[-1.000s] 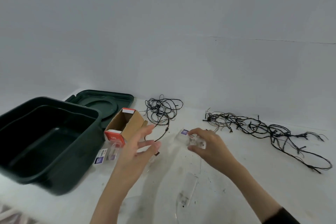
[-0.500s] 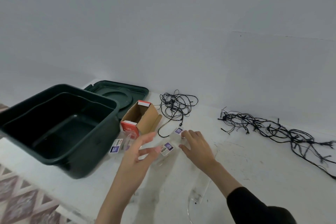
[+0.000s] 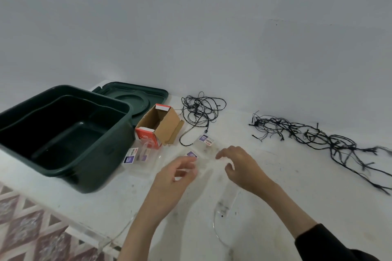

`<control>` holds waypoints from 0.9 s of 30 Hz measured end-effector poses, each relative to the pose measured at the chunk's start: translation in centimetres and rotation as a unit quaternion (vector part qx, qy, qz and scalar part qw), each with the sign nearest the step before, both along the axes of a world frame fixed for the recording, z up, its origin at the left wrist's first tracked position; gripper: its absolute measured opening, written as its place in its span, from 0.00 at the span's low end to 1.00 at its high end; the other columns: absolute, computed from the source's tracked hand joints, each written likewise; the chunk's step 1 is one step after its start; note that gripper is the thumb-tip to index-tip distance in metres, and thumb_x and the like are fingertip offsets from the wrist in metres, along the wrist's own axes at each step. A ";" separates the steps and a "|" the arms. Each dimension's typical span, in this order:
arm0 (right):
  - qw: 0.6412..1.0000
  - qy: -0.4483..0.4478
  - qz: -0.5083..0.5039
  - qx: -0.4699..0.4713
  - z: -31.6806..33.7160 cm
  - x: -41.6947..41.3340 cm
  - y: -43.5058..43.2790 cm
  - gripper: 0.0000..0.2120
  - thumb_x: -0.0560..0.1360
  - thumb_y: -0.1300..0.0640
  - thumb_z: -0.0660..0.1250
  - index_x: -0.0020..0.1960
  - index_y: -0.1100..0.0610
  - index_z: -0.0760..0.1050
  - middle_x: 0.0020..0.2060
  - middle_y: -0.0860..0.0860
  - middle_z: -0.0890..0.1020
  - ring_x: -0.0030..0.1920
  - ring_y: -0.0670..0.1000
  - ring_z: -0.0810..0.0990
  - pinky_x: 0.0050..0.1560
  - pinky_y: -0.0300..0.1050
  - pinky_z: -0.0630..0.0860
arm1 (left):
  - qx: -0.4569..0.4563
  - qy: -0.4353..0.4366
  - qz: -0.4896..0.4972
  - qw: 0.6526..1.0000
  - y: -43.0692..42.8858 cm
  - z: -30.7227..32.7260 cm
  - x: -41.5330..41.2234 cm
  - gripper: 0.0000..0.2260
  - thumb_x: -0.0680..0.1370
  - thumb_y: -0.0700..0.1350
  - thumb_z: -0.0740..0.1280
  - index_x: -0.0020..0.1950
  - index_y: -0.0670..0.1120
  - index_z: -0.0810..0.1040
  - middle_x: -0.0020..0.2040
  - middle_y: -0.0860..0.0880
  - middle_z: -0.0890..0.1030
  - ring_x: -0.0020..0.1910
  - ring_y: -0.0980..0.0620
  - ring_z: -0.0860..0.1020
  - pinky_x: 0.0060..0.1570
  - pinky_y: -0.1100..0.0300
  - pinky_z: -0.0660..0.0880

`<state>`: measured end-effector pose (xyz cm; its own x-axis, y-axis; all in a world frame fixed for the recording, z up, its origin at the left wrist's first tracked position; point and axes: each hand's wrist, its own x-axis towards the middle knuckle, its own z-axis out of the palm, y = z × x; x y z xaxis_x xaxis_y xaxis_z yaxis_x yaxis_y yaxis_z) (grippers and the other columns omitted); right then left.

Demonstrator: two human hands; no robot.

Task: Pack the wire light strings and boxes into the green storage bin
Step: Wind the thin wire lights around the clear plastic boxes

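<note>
1. Wire light strings (image 3: 331,144) first: there are two, both lying loose on the white table (image 3: 297,186). The small tangled bundle (image 3: 201,110) sits by the wall, just behind the cardboard box (image 3: 167,127). The longer string (image 3: 307,135) is stretched out on the right, well apart from the bin.
2. The green storage bin (image 3: 101,167) stands open on the left end of the table, and I can't see anything inside it. Its lid (image 3: 135,97) lies flat behind it against the wall.
3. The cardboard box lies on its side just right of the bin, open, with the red end flap facing me.
4. There are three clear packs with purple labels. The left pack (image 3: 135,154) is beside the bin, the far pack (image 3: 206,140) is beyond my fingers, and the middle pack (image 3: 192,154) is between my hands.
5. My left hand (image 3: 176,176) has its fingers curled in right at the middle pack. It's blurry, so I can't tell if I'm actually pinching it.
6. My right hand (image 3: 239,165) hovers over the table with the fingers loosely bent and apart, nothing in it.
7. A clear case (image 3: 228,199) with a see-through lead lies under my right wrist.
</note>
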<state>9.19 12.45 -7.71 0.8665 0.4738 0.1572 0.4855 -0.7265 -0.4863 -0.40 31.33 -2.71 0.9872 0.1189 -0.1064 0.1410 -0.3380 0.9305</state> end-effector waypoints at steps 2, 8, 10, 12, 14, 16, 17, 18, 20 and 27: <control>0.992 0.074 0.057 -0.083 0.4 -1.4 -1.0 0.23 0.69 0.68 0.59 0.61 0.51 0.74 0.54 0.51 0.76 0.59 0.51 0.69 0.60 0.46 0.67 | 0.034 0.022 -0.039 0.998 -1.1 -1.3 -0.2 0.06 0.75 0.47 0.67 0.50 0.57 0.78 0.45 0.57 0.81 0.41 0.64 0.77 0.40 0.73 0.71; 0.966 0.082 0.110 -0.219 0.0 -4.8 -2.6 0.32 0.71 0.66 0.59 0.72 0.46 0.63 0.71 0.52 0.61 0.72 0.52 0.54 0.67 0.44 0.57 | 0.138 0.105 -0.113 0.978 -5.2 -5.2 -1.0 0.17 0.72 0.52 0.71 0.59 0.54 0.74 0.50 0.53 0.75 0.41 0.61 0.73 0.39 0.72 0.67; 0.971 0.056 0.096 -0.213 -0.1 -5.3 -2.8 0.28 0.74 0.65 0.60 0.71 0.47 0.64 0.72 0.52 0.60 0.72 0.52 0.55 0.67 0.44 0.57 | 0.158 0.108 -0.098 0.977 -6.1 -5.6 -1.1 0.20 0.70 0.54 0.72 0.60 0.52 0.73 0.51 0.52 0.74 0.46 0.57 0.74 0.39 0.72 0.65; 0.975 0.045 0.085 -0.200 -0.2 -5.6 -3.4 0.23 0.75 0.62 0.62 0.68 0.47 0.67 0.72 0.50 0.61 0.72 0.51 0.56 0.67 0.44 0.58 | 0.174 0.100 -0.092 0.975 -6.6 -5.7 -1.3 0.21 0.69 0.55 0.72 0.59 0.52 0.74 0.51 0.52 0.74 0.49 0.55 0.74 0.40 0.67 0.66; 0.979 0.060 0.078 -0.177 0.2 -5.8 -4.3 0.20 0.75 0.58 0.64 0.65 0.47 0.69 0.71 0.47 0.64 0.71 0.49 0.58 0.67 0.44 0.59 | 0.172 0.089 -0.103 0.976 -6.8 -5.5 -1.3 0.18 0.70 0.54 0.72 0.57 0.52 0.75 0.51 0.52 0.75 0.47 0.56 0.74 0.42 0.66 0.66; 0.982 0.122 0.067 -0.125 1.2 -5.9 -5.4 0.18 0.73 0.56 0.66 0.62 0.47 0.71 0.65 0.45 0.71 0.65 0.45 0.64 0.62 0.41 0.64 | 0.123 0.088 -0.118 0.981 -6.6 -5.2 -1.3 0.14 0.70 0.51 0.72 0.54 0.54 0.75 0.50 0.52 0.77 0.44 0.58 0.74 0.41 0.69 0.69; 0.980 0.167 0.053 -0.089 1.9 -6.0 -6.2 0.17 0.71 0.56 0.68 0.59 0.46 0.73 0.60 0.44 0.75 0.59 0.44 0.69 0.58 0.40 0.67 | 0.086 0.098 -0.130 0.983 -6.5 -4.9 -1.3 0.13 0.70 0.50 0.73 0.53 0.55 0.75 0.49 0.53 0.78 0.42 0.60 0.75 0.40 0.71 0.70; 0.976 0.208 0.037 -0.053 2.8 -6.1 -6.9 0.16 0.70 0.56 0.70 0.56 0.45 0.74 0.56 0.44 0.77 0.53 0.44 0.73 0.52 0.38 0.70 | 0.046 0.114 -0.147 0.982 -6.5 -4.5 -1.4 0.13 0.70 0.49 0.73 0.53 0.56 0.76 0.48 0.54 0.79 0.41 0.60 0.76 0.41 0.72 0.70; 0.967 0.255 -0.001 0.001 4.4 -6.2 -8.6 0.15 0.67 0.56 0.73 0.51 0.43 0.77 0.47 0.44 0.81 0.41 0.46 0.76 0.43 0.37 0.73 | -0.027 0.141 -0.186 0.972 -6.3 -3.8 -1.6 0.13 0.72 0.46 0.72 0.54 0.56 0.76 0.45 0.53 0.82 0.41 0.59 0.79 0.44 0.67 0.72; 0.838 0.418 -0.082 0.342 8.2 -8.4 -13.9 0.18 0.62 0.67 0.76 0.50 0.57 0.82 0.34 0.54 0.76 0.30 0.48 0.70 0.29 0.36 0.66 | -0.174 0.047 -0.184 0.966 -7.9 0.0 -1.5 0.08 0.76 0.35 0.65 0.51 0.43 0.83 0.39 0.49 0.84 0.38 0.56 0.79 0.42 0.66 0.75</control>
<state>0.82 -1.45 0.53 0.8543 0.3837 -0.3507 -0.3113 -0.1627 -0.9363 -1.91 23.40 -2.69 0.9398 -0.2979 -0.1674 0.1598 -0.0497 0.9859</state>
